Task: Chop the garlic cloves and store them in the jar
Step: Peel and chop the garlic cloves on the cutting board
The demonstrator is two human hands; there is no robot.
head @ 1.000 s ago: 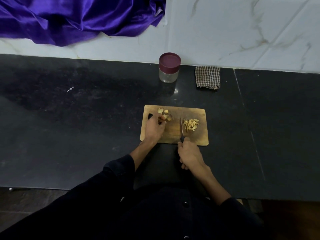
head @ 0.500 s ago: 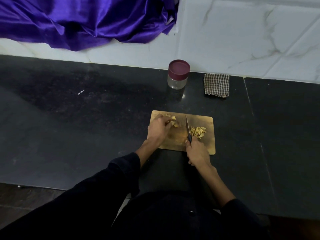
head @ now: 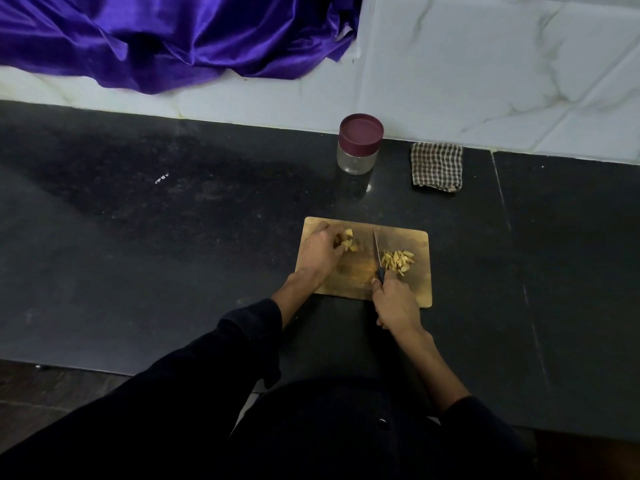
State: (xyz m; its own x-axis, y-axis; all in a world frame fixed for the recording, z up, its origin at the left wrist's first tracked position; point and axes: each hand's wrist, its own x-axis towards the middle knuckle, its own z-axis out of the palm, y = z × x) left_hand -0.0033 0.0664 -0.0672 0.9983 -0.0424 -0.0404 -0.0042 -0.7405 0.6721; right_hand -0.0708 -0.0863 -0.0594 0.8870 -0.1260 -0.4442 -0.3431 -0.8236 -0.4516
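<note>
On the cutting board (head: 420,289), left hand (head: 320,251) holds garlic cloves (head: 348,241); right hand (head: 394,303) grips knife (head: 376,254)

knife handle (head: 381,274) hidden inside right hand (head: 394,301), left hand (head: 320,251) covering some whole cloves (head: 348,241), purple cloth (head: 166,39) cut off at top edge

There was one cutting board (head: 420,289), one knife (head: 376,252) and one jar (head: 358,144). One checked cloth (head: 437,166) and two garlic piles (head: 398,262) lay out.
</note>
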